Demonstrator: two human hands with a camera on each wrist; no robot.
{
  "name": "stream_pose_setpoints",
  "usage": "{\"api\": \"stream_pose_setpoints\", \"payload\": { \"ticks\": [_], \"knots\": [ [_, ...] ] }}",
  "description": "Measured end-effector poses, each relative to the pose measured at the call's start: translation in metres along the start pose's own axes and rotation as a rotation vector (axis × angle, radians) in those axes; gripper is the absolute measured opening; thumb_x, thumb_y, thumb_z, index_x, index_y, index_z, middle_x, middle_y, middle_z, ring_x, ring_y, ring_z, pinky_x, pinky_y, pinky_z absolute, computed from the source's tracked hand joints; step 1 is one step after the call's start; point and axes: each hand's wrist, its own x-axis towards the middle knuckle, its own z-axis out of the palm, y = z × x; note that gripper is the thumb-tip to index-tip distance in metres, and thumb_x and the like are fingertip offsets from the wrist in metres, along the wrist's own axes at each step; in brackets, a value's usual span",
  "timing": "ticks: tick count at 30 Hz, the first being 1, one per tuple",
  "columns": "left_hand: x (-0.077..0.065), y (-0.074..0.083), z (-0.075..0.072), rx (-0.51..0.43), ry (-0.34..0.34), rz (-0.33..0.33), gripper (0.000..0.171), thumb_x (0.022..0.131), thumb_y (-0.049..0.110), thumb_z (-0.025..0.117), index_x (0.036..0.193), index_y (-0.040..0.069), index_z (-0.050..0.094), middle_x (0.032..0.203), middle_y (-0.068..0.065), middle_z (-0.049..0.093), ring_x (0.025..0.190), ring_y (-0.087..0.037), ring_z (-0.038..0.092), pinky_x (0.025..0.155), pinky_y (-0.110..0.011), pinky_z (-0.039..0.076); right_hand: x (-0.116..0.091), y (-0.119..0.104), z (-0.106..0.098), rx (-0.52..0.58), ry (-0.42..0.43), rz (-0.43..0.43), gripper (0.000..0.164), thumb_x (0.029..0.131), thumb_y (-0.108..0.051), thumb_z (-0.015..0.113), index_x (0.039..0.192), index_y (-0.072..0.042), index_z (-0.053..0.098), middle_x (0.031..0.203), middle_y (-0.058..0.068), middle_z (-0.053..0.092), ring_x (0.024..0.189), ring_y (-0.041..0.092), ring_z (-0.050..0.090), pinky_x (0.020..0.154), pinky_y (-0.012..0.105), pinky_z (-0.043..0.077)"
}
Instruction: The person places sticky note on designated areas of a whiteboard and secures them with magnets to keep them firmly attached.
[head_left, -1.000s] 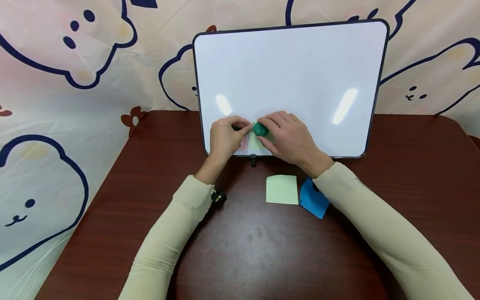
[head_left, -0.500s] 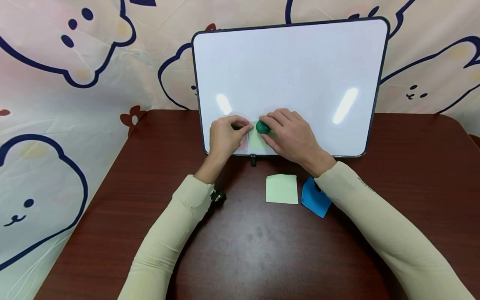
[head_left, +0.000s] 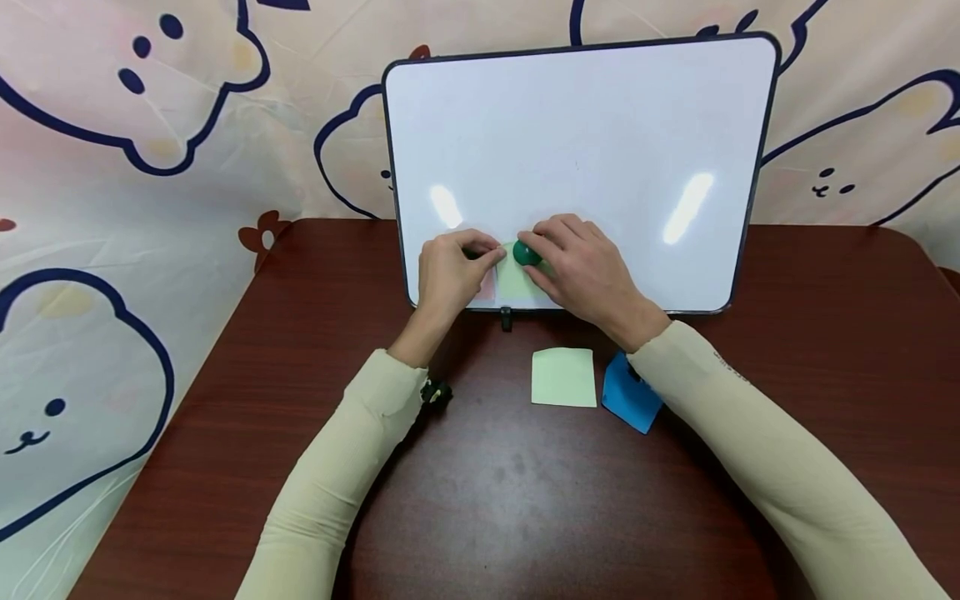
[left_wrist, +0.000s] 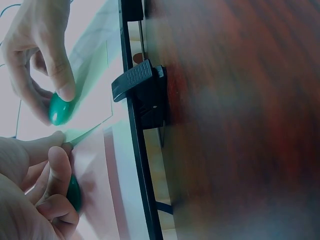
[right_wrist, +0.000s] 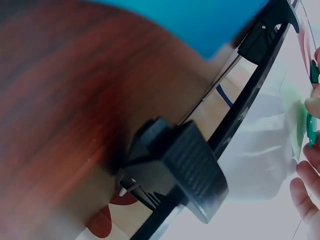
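Note:
My left hand (head_left: 448, 271) pinches the upper left corner of a pale green sticky note (head_left: 513, 285) low on the whiteboard (head_left: 585, 133). With fingertips and thumb, my right hand (head_left: 588, 271) grips a round green magnet (head_left: 527, 253) over the upper part of that note. Beside it on the left is a pink note (head_left: 487, 289), mostly covered by my left hand. In the left wrist view, a second green magnet (left_wrist: 75, 194) shows on the pink note, partly hidden behind curled left fingers.
Another pale green note (head_left: 564, 377) lies on the brown table (head_left: 480, 508). A blue paper (head_left: 630, 400) shows at the right cuff. Black clips, one at the middle of the lower edge (head_left: 506, 319), hold the board's bottom. A patterned cloth (head_left: 187, 250) hangs behind.
My right hand and its magnet have shifted slightly right and up across the pale green note. The blue paper has moved a little right with the cuff. My left hand stays put.

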Motion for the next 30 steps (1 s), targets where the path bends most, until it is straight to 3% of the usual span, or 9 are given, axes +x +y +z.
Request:
{"api": "stream_pose_setpoints", "payload": {
  "ticks": [21,30],
  "knots": [
    [0.001,0.000,0.001,0.015,0.002,0.005,0.015,0.088,0.026,0.077,0.093,0.013,0.081,0.086,-0.003,0.078,0.079,-0.016,0.069,0.063,-0.028,0.048,0.000,0.000,0.002,-0.040,-0.005,-0.003,0.040,0.091,-0.027,0.073,0.124,-0.005,0.068,0.118,0.013,0.065,0.115,0.028,0.056,0.091,0.042,0.051],
    [0.001,0.002,0.001,0.006,-0.001,-0.002,0.015,0.087,0.026,0.079,0.092,0.012,0.080,0.084,-0.004,0.077,0.079,-0.016,0.069,0.066,-0.030,0.050,0.009,0.001,-0.015,0.069,0.137,0.099,0.040,0.097,-0.032,0.063,0.126,-0.004,0.066,0.122,0.016,0.065,0.116,0.032,0.058,0.100,0.045,0.049]
  ]
}}
